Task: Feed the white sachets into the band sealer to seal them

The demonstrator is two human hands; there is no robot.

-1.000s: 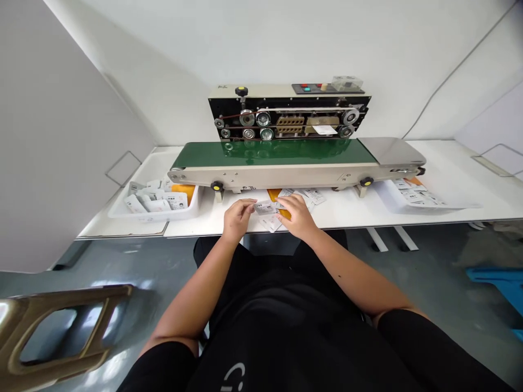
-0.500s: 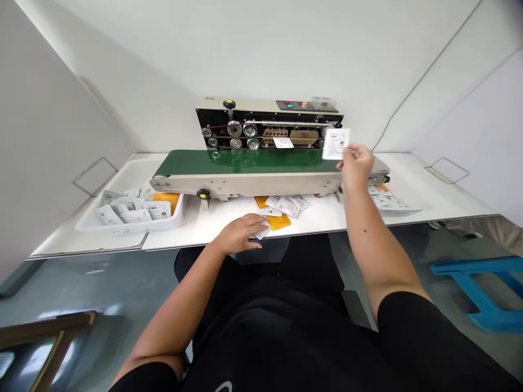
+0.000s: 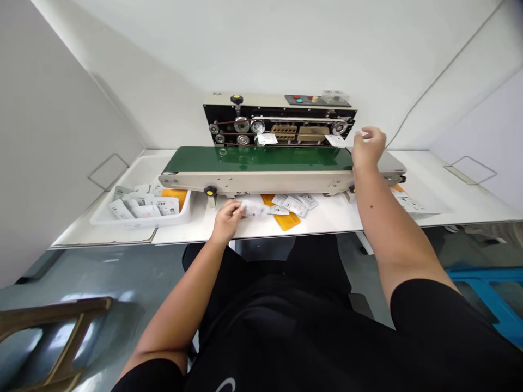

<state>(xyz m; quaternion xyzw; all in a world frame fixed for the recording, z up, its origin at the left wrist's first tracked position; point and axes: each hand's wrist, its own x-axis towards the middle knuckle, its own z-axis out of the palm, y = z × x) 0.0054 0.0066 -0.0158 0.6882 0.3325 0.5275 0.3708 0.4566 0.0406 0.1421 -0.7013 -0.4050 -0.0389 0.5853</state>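
A long white worktop (image 3: 457, 188) carries a beige band-sealing machine with a green conveyor belt (image 3: 261, 159), the landmark here. Left of the machine's front edge sits a shallow white plastic tray (image 3: 141, 219) filled with small white printed sachets (image 3: 139, 207). Below the middle of the machine, flat orange pouches (image 3: 286, 220) lie under a loose spread of more white sachets (image 3: 295, 203). At the machine's right end the right hand (image 3: 368, 148) hovers with fingers loosely spread, its grip wide and holding nothing; a white sachet (image 3: 335, 140) lies just beside it at the belt's back edge. In front of the machine, the left hand (image 3: 225, 219) pinches a blurred white sachet (image 3: 254, 207) in a narrow grip.
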